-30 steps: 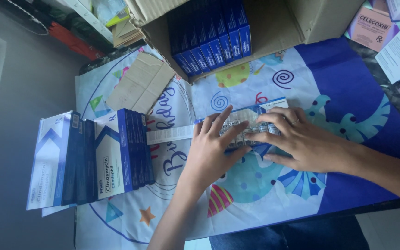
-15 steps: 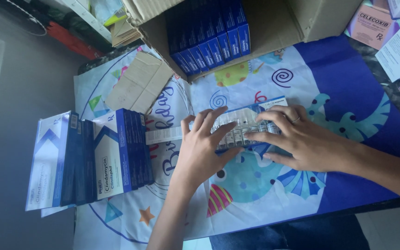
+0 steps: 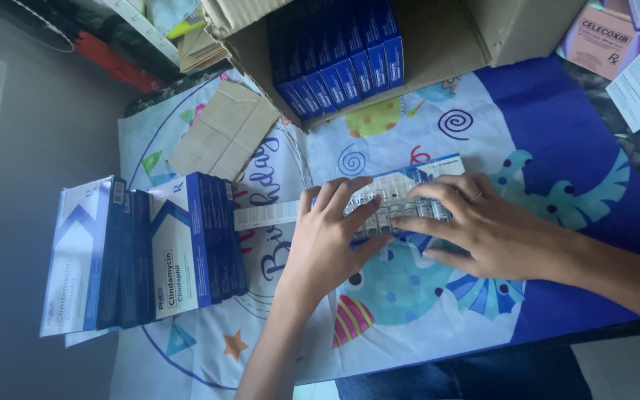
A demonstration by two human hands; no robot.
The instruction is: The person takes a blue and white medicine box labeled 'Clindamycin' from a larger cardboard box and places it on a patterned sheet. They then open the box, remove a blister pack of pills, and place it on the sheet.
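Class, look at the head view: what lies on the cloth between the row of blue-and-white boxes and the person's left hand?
In the head view, a white folded paper strip lies on the printed cloth, between the blue-and-white boxes and the left hand.

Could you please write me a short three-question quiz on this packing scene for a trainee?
1. True or false: both hands rest on the clear ampoule tray.
2. Where do the upright blue boxes stand? A) cardboard carton B) floor
3. Which hand wears a ring?

Key:
1. True: left hand and right hand press on it.
2. A, the cardboard carton.
3. The right hand.
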